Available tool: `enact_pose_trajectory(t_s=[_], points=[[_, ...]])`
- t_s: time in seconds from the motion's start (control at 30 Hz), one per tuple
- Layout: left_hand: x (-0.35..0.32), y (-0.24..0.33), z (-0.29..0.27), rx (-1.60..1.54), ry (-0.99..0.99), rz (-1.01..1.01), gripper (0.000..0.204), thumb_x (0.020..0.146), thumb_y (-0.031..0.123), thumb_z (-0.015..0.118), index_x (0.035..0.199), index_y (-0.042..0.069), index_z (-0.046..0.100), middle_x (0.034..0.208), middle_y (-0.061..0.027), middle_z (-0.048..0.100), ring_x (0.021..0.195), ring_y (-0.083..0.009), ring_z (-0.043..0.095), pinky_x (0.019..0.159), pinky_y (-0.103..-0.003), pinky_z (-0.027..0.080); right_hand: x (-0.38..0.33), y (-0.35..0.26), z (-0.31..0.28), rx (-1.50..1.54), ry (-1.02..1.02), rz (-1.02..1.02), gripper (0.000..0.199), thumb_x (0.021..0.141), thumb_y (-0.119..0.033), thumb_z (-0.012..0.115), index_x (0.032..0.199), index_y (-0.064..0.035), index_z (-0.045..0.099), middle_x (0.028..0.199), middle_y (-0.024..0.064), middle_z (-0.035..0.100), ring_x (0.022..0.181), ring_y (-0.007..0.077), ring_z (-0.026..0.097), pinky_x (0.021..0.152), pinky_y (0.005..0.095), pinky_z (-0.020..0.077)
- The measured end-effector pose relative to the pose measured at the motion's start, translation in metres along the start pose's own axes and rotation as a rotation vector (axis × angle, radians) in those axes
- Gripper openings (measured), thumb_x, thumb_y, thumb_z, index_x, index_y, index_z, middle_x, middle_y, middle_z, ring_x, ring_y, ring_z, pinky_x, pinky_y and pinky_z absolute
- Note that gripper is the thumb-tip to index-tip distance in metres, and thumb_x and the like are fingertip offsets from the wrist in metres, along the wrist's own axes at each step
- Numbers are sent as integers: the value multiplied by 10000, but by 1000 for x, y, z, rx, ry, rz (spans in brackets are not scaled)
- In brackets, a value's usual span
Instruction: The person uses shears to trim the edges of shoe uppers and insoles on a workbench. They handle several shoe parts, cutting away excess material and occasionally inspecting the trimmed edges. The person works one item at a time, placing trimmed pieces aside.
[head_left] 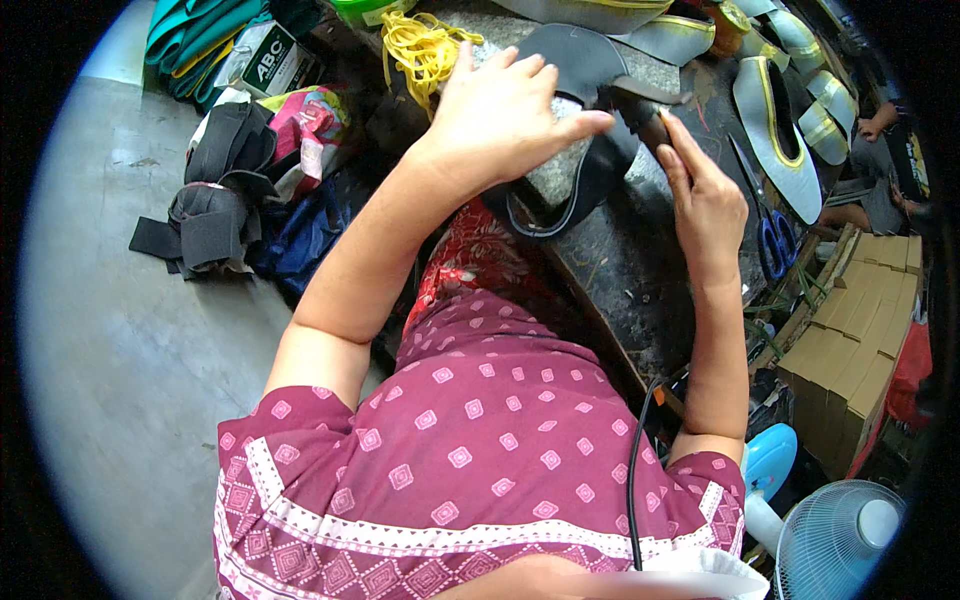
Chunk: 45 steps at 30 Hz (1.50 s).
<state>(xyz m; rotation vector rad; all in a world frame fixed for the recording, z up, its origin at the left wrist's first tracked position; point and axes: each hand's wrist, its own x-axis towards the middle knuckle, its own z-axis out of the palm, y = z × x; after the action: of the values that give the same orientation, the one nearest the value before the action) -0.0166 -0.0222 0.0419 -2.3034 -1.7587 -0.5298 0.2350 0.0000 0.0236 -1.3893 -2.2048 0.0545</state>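
With my right hand (pixel 705 205) I grip the handle of a hammer (pixel 650 128). Its dark metal head is over a black shoe-shaped piece (pixel 575 60) and looks slightly blurred. The black piece lies on a rough grey slab (pixel 560 182) and curves round to the slab's near side. My left hand (pixel 495 125) is spread at the left of the piece, fingers apart and thumb pointing toward the hammer. Nothing shows in its grasp; whether the palm touches the piece or slab cannot be seen.
A yellow cord bundle (pixel 425 60) lies left of the slab. Blue-handled scissors (pixel 775 240) and a pale shoe upper (pixel 780 140) are on the dark table (pixel 640 260). Cardboard boxes (pixel 855 330) and a fan (pixel 840 545) stand at right. Dark fabric scraps (pixel 215 210) are at left.
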Motion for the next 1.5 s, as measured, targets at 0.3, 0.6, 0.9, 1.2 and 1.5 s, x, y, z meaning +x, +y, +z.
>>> enact_pose_trajectory(t_s=[0.3, 0.6, 0.9, 1.2, 1.5], points=[[-13, 0, 18, -49, -156, 19, 1029, 690, 759, 697, 1327, -41, 573, 1454, -170, 516, 1419, -310, 416, 1156, -573, 286, 24, -23, -48, 325, 219, -135, 382, 969, -312, 671, 1331, -191, 661, 1025, 68, 768, 772, 156, 714, 660, 306, 546], [-24, -6, -7, -171, -102, 0, 998, 678, 678, 763, 1291, -82, 554, 1407, -231, 534, 1376, -377, 448, 1157, -516, 315, -26, -14, -4, 116, 15, -92, 342, 963, -316, 657, 1300, -258, 672, 1081, 100, 732, 850, 287, 724, 722, 359, 568], [-32, -6, -12, -227, -276, -13, 1042, 700, 490, 824, 1458, -72, 382, 1495, -272, 434, 1440, -379, 367, 1194, -502, 269, -12, -36, -57, 765, 266, -38, 369, 994, -200, 644, 1329, -46, 637, 1135, 85, 737, 798, 82, 643, 676, 232, 525], [-31, -8, -7, -277, -197, -35, 1173, 600, 484, 894, 1459, -94, 344, 1421, -302, 493, 1399, -392, 422, 1176, -499, 299, -22, -31, -42, 166, -44, -139, 339, 913, -230, 723, 1244, -161, 707, 949, 105, 716, 742, 206, 700, 661, 308, 536], [-29, -7, -6, -339, -249, -54, 1115, 681, 456, 860, 1484, -91, 312, 1480, -320, 419, 1440, -414, 353, 1199, -470, 269, -19, -38, -22, 230, -53, 22, 347, 955, -291, 667, 1290, -205, 675, 1042, 115, 730, 858, 305, 719, 738, 354, 554]])
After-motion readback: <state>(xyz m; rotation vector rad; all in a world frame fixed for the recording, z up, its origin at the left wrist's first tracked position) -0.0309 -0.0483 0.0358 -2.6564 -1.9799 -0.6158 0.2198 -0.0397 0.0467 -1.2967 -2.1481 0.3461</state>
